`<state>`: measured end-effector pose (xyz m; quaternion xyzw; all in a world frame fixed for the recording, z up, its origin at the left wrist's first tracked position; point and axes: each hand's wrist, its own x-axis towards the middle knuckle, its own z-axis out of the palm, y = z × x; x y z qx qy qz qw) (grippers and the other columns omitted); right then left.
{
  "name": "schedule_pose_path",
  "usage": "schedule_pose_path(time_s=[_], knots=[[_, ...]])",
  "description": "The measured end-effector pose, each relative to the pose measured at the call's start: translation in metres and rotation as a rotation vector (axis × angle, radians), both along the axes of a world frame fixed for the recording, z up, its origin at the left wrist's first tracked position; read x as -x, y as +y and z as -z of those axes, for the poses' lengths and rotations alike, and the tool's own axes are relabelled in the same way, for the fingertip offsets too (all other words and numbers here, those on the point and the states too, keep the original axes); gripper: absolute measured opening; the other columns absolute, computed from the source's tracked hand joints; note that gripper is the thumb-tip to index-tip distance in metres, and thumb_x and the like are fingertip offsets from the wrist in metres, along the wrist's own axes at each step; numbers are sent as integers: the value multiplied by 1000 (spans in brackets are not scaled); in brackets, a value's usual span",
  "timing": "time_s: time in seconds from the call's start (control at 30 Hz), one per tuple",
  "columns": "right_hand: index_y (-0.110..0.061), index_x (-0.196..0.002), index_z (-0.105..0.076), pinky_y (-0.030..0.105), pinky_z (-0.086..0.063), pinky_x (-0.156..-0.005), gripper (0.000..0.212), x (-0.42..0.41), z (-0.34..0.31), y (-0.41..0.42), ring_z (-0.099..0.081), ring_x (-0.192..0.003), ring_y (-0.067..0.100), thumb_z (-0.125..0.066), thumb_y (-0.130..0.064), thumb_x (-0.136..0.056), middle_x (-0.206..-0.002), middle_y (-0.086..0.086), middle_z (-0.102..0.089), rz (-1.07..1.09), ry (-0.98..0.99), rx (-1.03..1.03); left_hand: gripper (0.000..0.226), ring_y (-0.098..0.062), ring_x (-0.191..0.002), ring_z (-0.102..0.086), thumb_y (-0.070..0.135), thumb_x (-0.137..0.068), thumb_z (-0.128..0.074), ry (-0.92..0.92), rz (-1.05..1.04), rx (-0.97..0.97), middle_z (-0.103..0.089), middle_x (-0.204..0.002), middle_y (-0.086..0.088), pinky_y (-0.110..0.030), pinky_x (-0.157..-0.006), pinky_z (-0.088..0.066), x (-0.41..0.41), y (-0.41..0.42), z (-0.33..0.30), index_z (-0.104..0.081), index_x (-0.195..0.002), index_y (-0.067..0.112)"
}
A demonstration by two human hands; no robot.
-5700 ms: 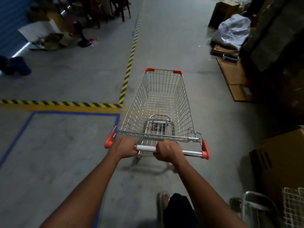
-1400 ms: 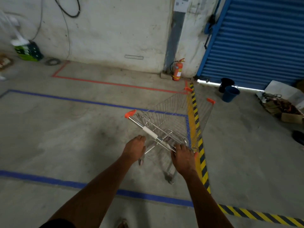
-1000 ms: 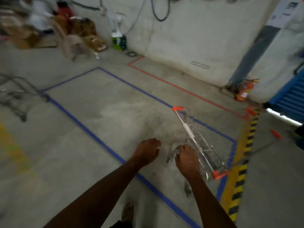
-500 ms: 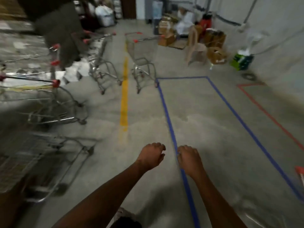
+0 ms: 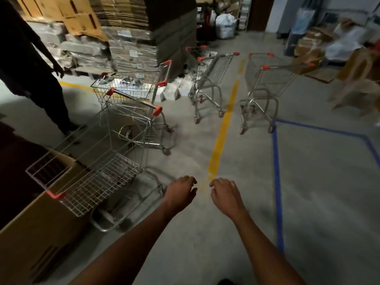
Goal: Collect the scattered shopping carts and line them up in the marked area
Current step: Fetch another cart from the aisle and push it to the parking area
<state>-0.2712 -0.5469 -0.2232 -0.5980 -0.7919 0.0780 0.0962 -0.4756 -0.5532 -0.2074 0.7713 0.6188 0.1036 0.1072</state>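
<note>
Progress check from my end: plenty left to do. I count four, maybe five carts loose on the floor, none of them inside the blue outline [image 5: 276, 182] on the right, which I take to be the marked area. Only part of that outline shows, so I can't say what's parked further in.

Nearest cart [image 5: 88, 177] sits just left of my hands, with its basket end against a cardboard box [image 5: 30, 233]. Behind it there's a second cart [image 5: 131, 93], apparently with another nested against it (hard to split them apart in the wire). Third cart [image 5: 207, 79] stands left of the yellow line [image 5: 224, 124], and the fourth cart [image 5: 265, 83] is right of it, its wheels at the outline's far corner.

Grip status: left hand [image 5: 181, 194] and right hand [image 5: 224, 194] are both held out over bare concrete, fingers loosely curled, holding nothing and touching nothing. They hang near each other above the near end of the yellow line.

My guess is the nearest cart is next, since it's the only one close to hand. Someone in dark clothes [image 5: 30, 58] stands at far left, by the stacked cardboard [image 5: 127, 38], so that side is a bit tight for swinging a cart around.
</note>
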Motion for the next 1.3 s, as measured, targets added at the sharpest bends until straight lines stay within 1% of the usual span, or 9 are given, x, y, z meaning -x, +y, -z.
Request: schedule_pose_path(time_s=[0.23,0.4,0.67,0.77,0.87,0.97,1.1,1.2,1.3], knots=[[-29,-115,-62,33,-37,-102,21,24,19,134,-58,-113,15,-50,-26,-98,-114,-9,-62,-127,-27,33,30,-14,-109,-64,40,-99,-54,-33,-163,11,-66,-119,10,-33,-83,-53,32,116,16,-59,-125,27],[-28,-116,-63,32,-36,-103,21,30,27,272,-58,-114,16,-50,-27,-99,-115,-8,-62,-190,-19,20,31,-17,-110,-64,39,-99,-55,-42,-233,3,-65,-121,7,-34,-89,-51,34,236,25,-59,-127,25],[-28,-118,-65,33,-35,-103,26,71,-6,492,-58,-115,18,-50,-24,-97,-117,-6,-64,-462,-76,-11,30,-24,-109,-64,34,-98,-55,-103,-518,-71,-66,-122,0,-40,-90,-52,52,426,-3,-58,-124,20],[-27,-119,-64,36,-38,-103,27,104,-20,561,-59,-116,20,-48,-26,-98,-117,-4,-64,-590,-122,-37,30,-25,-111,-62,37,-99,-55,-109,-644,-95,-65,-122,-1,-43,-91,-50,73,473,-11,-56,-123,19],[-24,-114,-67,39,-42,-100,23,150,-30,622,-63,-109,23,-52,-24,-97,-113,-1,-67,-704,-86,-59,34,-23,-110,-60,40,-99,-52,-45,-763,-122,-62,-119,-1,-41,-92,-48,102,518,-9,-53,-125,18],[-25,-116,-66,39,-42,-101,23,204,-30,673,-61,-111,22,-57,-25,-95,-115,-1,-66,-828,-82,-57,34,-22,-107,-58,40,-99,-52,-28,-902,-142,-57,-118,0,-38,-89,-48,134,560,-1,-52,-125,18],[-23,-111,-64,39,-46,-98,16,275,-30,732,-61,-105,24,-56,-25,-98,-109,1,-64,-984,-79,-82,37,-18,-109,-54,42,-98,-51,21,-1032,-129,-54,-121,3,-38,-91,-47,178,604,7,-51,-128,22],[-20,-111,-65,40,-47,-96,18,325,-32,764,-62,-103,26,-53,-22,-97,-108,2,-64,-1147,-121,-103,39,-20,-106,-53,44,-96,-52,-9,-1185,-91,-49,-121,1,-39,-89,-50,201,621,10,-49,-127,20],[-19,-114,-65,41,-49,-96,22,375,-36,783,-63,-105,27,-51,-20,-96,-111,4,-66,-1283,-164,-88,48,-21,-106,-50,32,-92,-62,-83,-1342,-11,-48,-124,-7,-36,-89,-52,217,631,13,-46,-132,12]])
